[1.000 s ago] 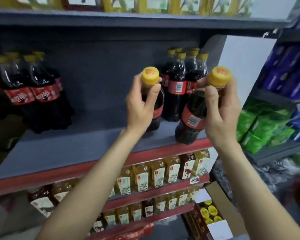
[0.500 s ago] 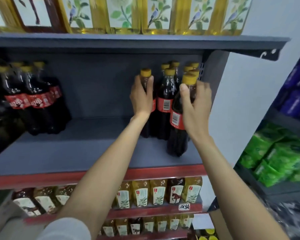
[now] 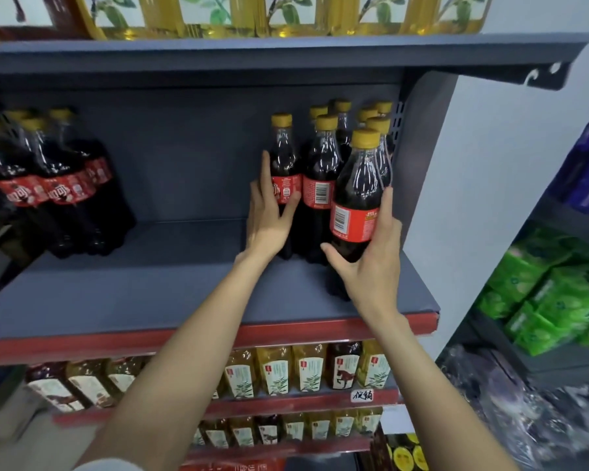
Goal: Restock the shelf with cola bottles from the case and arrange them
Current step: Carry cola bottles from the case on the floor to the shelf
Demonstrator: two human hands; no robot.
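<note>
Two dark cola bottles with yellow caps and red labels stand on the grey shelf at its right end. My left hand holds the left cola bottle at its label, thumb across the front and fingers along its left side. My right hand grips the front cola bottle low on its body, thumb under the label and fingers up its right side. Several more cola bottles stand packed behind and between these two. The open case, showing yellow caps, sits at the bottom right.
Larger cola bottles fill the shelf's left end, with bare shelf between the two groups. The shelf's right side panel is close to the front bottle. Tea bottles line the lower shelves. Green packs lie on a rack at right.
Both hands have slid from the bottle necks down to the labels and bodies. The front bottle stands more upright, and the view has drawn closer to the shelf.
</note>
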